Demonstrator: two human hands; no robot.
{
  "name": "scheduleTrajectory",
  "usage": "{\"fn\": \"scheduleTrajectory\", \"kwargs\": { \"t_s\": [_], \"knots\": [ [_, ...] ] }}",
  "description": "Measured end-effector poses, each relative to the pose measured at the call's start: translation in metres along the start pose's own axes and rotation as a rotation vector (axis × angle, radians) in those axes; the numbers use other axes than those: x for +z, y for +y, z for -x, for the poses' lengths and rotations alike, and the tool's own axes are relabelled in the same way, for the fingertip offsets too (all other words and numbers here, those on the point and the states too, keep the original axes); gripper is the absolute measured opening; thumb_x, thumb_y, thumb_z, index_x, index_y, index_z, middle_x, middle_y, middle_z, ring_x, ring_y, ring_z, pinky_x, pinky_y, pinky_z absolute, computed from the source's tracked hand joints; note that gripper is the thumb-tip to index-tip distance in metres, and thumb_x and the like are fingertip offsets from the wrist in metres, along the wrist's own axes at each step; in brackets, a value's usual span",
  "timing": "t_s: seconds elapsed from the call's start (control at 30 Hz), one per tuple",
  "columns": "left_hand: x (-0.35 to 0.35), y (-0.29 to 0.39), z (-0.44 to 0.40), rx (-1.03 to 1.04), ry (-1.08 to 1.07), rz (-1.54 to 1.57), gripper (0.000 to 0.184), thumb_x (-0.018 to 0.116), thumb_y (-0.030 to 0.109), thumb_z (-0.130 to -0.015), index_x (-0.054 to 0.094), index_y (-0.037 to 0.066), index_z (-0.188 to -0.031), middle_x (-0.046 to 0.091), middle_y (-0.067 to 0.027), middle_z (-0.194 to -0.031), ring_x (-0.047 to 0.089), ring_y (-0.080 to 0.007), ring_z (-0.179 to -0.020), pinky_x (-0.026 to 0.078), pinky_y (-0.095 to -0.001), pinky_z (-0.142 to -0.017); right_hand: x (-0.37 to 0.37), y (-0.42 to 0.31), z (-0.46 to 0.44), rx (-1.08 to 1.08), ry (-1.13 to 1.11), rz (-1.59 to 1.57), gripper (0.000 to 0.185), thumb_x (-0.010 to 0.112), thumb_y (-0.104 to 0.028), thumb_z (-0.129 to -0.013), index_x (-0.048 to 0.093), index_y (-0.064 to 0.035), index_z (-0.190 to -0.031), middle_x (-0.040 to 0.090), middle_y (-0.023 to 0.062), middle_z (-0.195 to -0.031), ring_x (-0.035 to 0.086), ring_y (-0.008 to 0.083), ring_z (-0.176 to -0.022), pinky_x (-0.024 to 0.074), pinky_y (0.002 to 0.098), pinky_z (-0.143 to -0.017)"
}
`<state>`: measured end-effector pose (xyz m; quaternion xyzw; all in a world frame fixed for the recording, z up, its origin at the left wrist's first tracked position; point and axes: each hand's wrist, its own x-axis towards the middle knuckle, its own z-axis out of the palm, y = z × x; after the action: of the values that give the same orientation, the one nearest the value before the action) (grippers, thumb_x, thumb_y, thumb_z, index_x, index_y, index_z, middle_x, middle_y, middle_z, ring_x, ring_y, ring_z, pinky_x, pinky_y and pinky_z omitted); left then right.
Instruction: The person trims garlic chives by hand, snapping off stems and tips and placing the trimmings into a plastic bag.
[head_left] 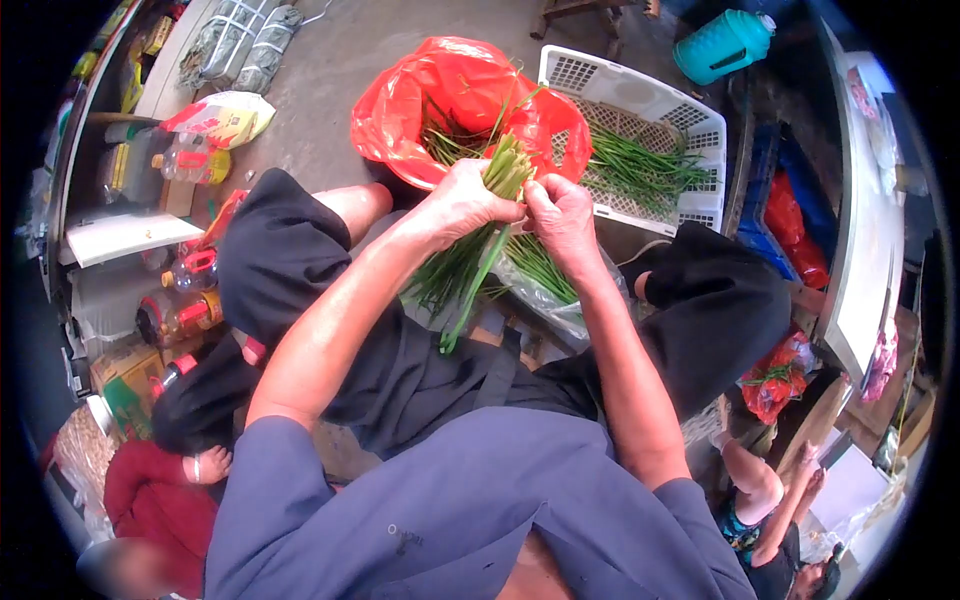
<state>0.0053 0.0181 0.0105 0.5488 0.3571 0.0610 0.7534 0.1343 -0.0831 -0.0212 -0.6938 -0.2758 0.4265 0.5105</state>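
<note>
My left hand is wrapped round a bunch of garlic chives, pale stalk ends up, long green leaves hanging down toward my lap. Close against the bunch's right side, my right hand is closed, thumb and fingertips pinching at the stalks; exactly which ones is hidden. Just beyond both hands stands a container lined with a red plastic bag, with loose green stalks inside. More chives lie in a clear plastic bag below my right hand.
A white plastic basket holding green stalks is at the far right. Behind it stands a turquoise thermos. Bottles line the left shelf. A person in a red sleeve sits at lower left, another person at lower right.
</note>
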Motion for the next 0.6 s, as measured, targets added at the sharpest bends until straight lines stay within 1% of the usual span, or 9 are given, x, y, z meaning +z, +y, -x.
{"fn": "scheduleTrajectory", "kwargs": {
  "t_s": [0.07, 0.2, 0.27, 0.43, 0.53, 0.6],
  "knots": [
    [-0.002, -0.002, -0.001, 0.010, 0.004, -0.005, 0.024, 0.073, 0.004, -0.070, 0.063, 0.004, -0.091, 0.062, 0.0022, -0.082, 0.056, -0.0070, -0.074, 0.045, -0.0240, -0.067, 0.000, 0.007, -0.005, -0.133, 0.022, 0.139, 0.025, 0.060, -0.017, -0.086, 0.060, 0.0029, -0.071, 0.059, 0.0060, -0.059, 0.057, 0.0111, -0.055, 0.0453, 0.0290, -0.052],
    [-0.004, -0.004, 0.000, 0.052, 0.025, 0.008, 0.023, 0.073, 0.004, -0.070, 0.063, 0.004, -0.091, 0.062, 0.0024, -0.082, 0.056, -0.0067, -0.074, 0.045, -0.0235, -0.066, 0.000, 0.003, -0.010, -0.211, -0.016, 0.223, 0.024, 0.060, -0.017, -0.086, 0.060, 0.0024, -0.071, 0.059, 0.0047, -0.059, 0.056, 0.0100, -0.055, 0.0452, 0.0284, -0.052],
    [-0.005, 0.001, 0.003, 0.053, 0.034, 0.015, 0.023, 0.073, 0.003, -0.070, 0.063, 0.004, -0.091, 0.062, 0.0026, -0.082, 0.056, -0.0066, -0.073, 0.045, -0.0234, -0.066, 0.004, -0.005, -0.010, -0.134, -0.034, 0.106, 0.025, 0.059, -0.017, -0.086, 0.060, 0.0022, -0.071, 0.058, 0.0047, -0.058, 0.056, 0.0102, -0.055, 0.0451, 0.0286, -0.051],
    [-0.010, -0.004, 0.002, 0.040, 0.063, 0.004, 0.022, 0.073, 0.003, -0.070, 0.064, 0.004, -0.090, 0.062, 0.0026, -0.081, 0.056, -0.0066, -0.073, 0.046, -0.0234, -0.066, 0.004, -0.009, -0.021, -0.045, -0.020, 0.026, 0.024, 0.059, -0.018, -0.087, 0.061, 0.0006, -0.071, 0.059, 0.0035, -0.061, 0.056, 0.0101, -0.055, 0.0453, 0.0276, -0.051],
    [-0.009, -0.001, 0.005, 0.023, 0.066, 0.050, 0.021, 0.073, 0.003, -0.070, 0.065, 0.004, -0.089, 0.063, 0.0020, -0.081, 0.057, -0.0068, -0.073, 0.046, -0.0234, -0.066, 0.004, -0.010, -0.026, 0.098, -0.026, -0.224, 0.022, 0.059, -0.020, -0.090, 0.062, -0.0021, -0.077, 0.058, 0.0010, -0.064, 0.053, 0.0082, -0.054, 0.0443, 0.0247, -0.050],
    [-0.008, 0.004, 0.007, 0.005, 0.082, 0.082, 0.022, 0.074, 0.003, -0.069, 0.066, 0.003, -0.090, 0.064, 0.0014, -0.082, 0.058, -0.0075, -0.073, 0.047, -0.0241, -0.067, 0.003, -0.015, -0.027, 0.096, -0.007, -0.236, 0.021, 0.059, -0.019, -0.090, 0.062, -0.0019, -0.077, 0.058, 0.0014, -0.064, 0.052, 0.0084, -0.052, 0.0451, 0.0246, -0.050]
  ]
}}
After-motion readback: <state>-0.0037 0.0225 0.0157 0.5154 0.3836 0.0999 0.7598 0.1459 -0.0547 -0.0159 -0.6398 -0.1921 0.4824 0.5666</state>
